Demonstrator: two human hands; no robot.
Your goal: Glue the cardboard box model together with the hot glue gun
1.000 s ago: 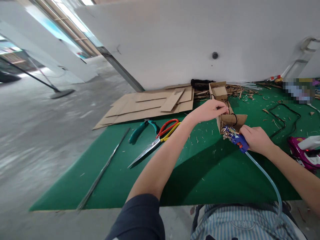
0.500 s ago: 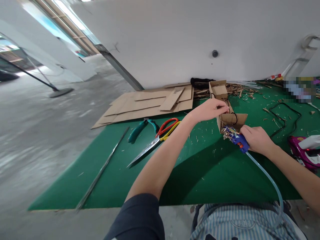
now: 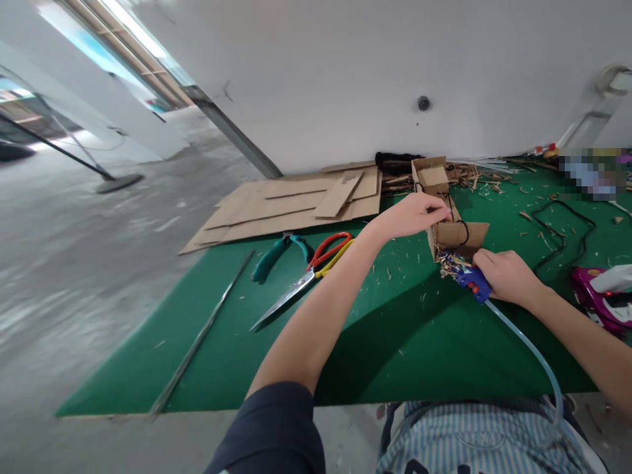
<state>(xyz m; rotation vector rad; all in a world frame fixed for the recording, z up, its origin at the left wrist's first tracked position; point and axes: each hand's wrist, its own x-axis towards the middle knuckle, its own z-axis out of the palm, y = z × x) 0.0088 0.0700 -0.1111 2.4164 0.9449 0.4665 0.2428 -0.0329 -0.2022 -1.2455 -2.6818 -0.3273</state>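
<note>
My left hand reaches over a small open cardboard piece with folded walls and black loops. Its fingertips are pinched together at that piece, and whatever lies between them is too small to make out. My right hand is closed around what looks like a blue glue gun with a red part. A long translucent stick curves from its rear toward my lap. Brown scraps cluster at its front end, close to the near wall of the cardboard.
On the green tabletop lie scissors, teal-handled pliers, thin metal rods and cardboard sheets. Twigs lie along the wall. A black cord and pink-and-white device are to the right.
</note>
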